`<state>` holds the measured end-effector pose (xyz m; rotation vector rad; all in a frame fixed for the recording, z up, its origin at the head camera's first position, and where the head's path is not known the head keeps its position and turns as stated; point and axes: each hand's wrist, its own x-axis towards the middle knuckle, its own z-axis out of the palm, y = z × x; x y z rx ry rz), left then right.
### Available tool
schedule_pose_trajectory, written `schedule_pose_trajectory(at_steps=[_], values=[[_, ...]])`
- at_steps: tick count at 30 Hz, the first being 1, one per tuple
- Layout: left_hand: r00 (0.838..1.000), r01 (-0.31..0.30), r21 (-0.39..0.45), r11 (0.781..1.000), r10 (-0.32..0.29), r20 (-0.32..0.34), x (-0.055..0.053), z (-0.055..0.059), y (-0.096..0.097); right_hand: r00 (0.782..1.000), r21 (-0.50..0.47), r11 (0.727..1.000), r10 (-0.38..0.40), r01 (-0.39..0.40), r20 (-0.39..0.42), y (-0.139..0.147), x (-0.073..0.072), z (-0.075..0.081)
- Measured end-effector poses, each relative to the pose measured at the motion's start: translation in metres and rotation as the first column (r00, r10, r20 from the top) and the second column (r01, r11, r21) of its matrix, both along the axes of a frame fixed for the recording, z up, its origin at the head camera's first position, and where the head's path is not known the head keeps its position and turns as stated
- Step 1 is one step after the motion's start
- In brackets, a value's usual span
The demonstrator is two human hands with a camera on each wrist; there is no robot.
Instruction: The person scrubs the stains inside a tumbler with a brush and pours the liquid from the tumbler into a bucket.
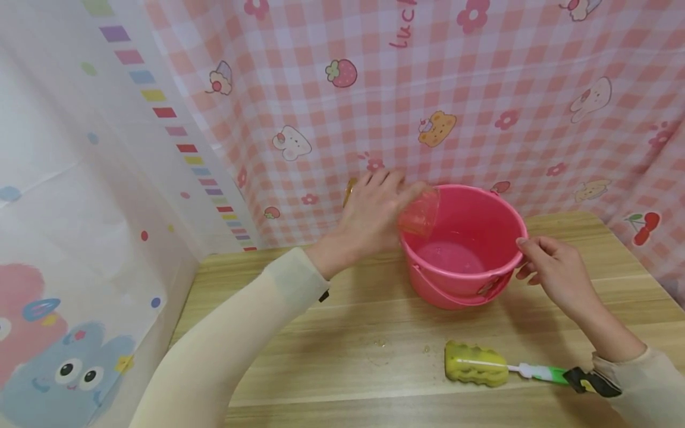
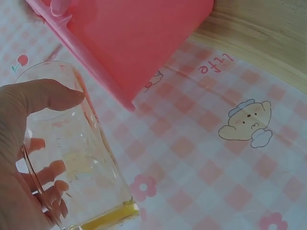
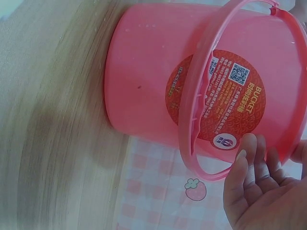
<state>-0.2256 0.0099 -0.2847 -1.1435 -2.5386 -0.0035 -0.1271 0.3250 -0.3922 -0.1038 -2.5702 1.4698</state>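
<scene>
My left hand grips a clear drinking glass with an amber-tinted base. The glass is tipped sideways, its mouth over the left rim of a pink bucket. On the far side, my right hand pinches the bucket's rim, thumb on top and fingers outside. The right wrist view shows a round red label on the bucket's wall and its handle hanging down. Small shiny spots show on the bucket's floor.
A bottle brush with a yellow sponge head and white-green handle lies on the wooden table below the bucket. Water drops dot the wood nearby. A pink checked cloth hangs behind, close to the bucket and glass.
</scene>
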Motion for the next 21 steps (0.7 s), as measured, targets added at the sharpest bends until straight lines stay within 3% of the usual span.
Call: schedule_pose_trajectory(at_steps=[6,9,14,21], values=[[0.999,-0.046,0.052,0.998,0.045,0.025,0.0,-0.002,-0.006,1.0,0.002,1.0,0.002,-0.002,-0.005,-0.001,0.0,0.0],[0.999,-0.033,0.125,0.992,0.029,0.038,-0.001,-0.006,-0.011,1.0,0.004,1.0,0.002,-0.002,-0.005,-0.001,0.0,0.0],[0.997,-0.014,0.247,0.969,-0.006,0.083,-0.001,-0.009,-0.02,1.0,0.0,1.0,0.001,-0.001,0.001,0.0,0.0,-0.001],[0.984,-0.09,0.34,0.936,0.03,0.177,0.003,-0.012,-0.031,1.0,-0.001,1.0,-0.002,0.002,-0.005,-0.001,0.0,0.0]])
